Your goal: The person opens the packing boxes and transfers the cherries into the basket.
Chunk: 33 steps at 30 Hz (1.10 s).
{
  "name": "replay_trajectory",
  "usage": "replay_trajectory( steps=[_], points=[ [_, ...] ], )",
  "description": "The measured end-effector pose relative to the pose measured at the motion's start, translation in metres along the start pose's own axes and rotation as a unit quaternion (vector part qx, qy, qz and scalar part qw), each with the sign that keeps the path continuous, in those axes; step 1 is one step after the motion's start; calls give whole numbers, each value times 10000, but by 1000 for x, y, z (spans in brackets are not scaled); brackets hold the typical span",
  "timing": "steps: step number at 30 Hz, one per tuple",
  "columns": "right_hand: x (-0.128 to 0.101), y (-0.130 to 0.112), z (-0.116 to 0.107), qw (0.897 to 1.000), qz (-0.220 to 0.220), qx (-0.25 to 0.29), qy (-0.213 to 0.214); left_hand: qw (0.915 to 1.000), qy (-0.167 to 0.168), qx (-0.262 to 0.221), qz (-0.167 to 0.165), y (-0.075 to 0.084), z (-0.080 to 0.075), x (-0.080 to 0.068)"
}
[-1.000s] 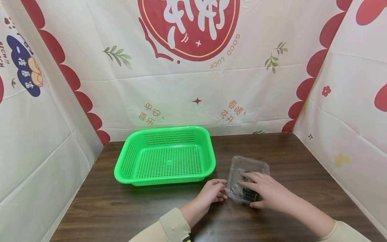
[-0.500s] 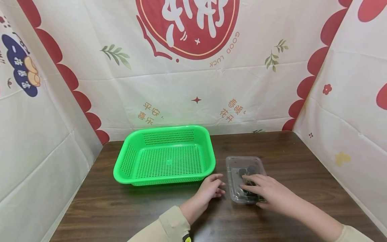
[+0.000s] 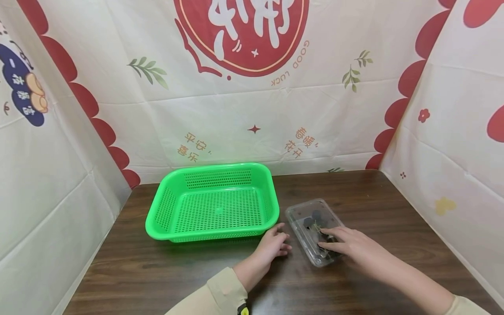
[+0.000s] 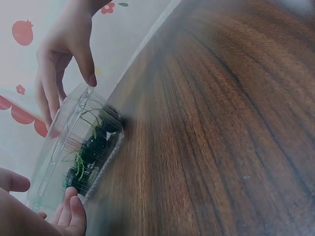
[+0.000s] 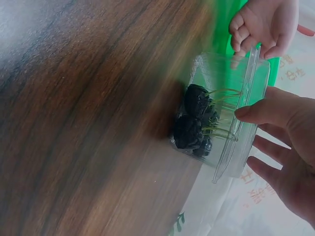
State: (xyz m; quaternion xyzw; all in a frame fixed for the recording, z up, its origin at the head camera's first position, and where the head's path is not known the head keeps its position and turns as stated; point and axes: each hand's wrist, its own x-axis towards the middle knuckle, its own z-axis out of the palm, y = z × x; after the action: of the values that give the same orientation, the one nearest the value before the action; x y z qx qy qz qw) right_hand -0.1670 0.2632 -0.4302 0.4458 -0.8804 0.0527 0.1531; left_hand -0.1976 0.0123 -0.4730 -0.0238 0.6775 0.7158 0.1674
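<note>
A clear plastic lidded box sits at an angle on the table, right of the green basket. Inside it lie several dark round lumps with thin green stems. My right hand grips the box at its right side, fingers over the lid and thumb at the rim, as the right wrist view shows. To the left of the box, my left hand is held with loosely bent fingers and holds nothing. A small gap separates it from the box in the head view.
A green perforated plastic basket stands at the back left on the brown wooden table. Printed cloth hangs along the back and both sides.
Under my right hand the box has turned counter-clockwise and shifted slightly left. My left hand, earlier at the box's edge, has drawn a little away to the left.
</note>
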Motion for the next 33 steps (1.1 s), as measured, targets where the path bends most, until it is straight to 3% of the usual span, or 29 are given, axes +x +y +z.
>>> replay_trajectory(
  steps=[6,13,27,33],
  points=[
    [-4,6,3,9992,-207,129,304,10000,39,21,-23,0,0,1],
    [-5,10,0,9992,-215,289,146,10000,46,-19,77,0,1,1],
    [0,0,-8,9951,649,730,-136,9999,-43,-17,161,1,3,1],
    [7,-11,-4,9941,976,476,28,9998,-71,22,184,1,4,2]
  ],
)
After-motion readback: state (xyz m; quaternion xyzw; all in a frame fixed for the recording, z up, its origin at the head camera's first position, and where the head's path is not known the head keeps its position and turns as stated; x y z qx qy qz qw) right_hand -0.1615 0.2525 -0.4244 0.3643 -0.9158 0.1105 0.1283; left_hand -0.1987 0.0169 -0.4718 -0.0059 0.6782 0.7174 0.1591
